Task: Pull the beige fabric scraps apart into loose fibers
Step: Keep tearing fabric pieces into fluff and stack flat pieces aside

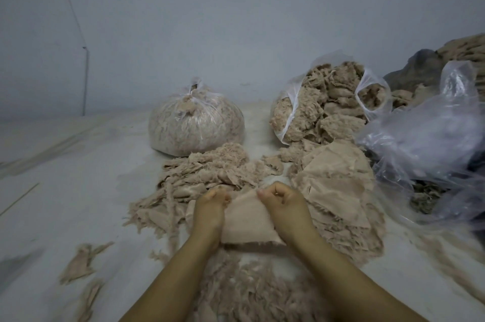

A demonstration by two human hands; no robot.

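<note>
A pale wall (236, 20) rises behind a whitish floor (65, 177) dusted with lint. Low in the middle, the left hand (211, 206) and right hand (282, 203) hold one beige scrap (246, 222) between them, each set of fingers curled tight and pinching its top edge, the two grips close together; the scrap hangs down between the forearms, its lower edge frayed. Just beyond the left fingers lies a heap of scraps (199, 177), and just beyond and to the side of the right fingers sits a taller stack of flat pieces (338, 185). Below the hands, near the person, spreads a fluffy mass of loose fibers (252, 290). Farther past the fingers stands a tied bag (195, 127) packed with fiber, and beside it an open bag (325, 109) spilling beige stuff. On the right side crumpled clear plastic (430, 138) lies over darker things. A few stray strips (81, 261) lie well out from the left forearm.
</note>
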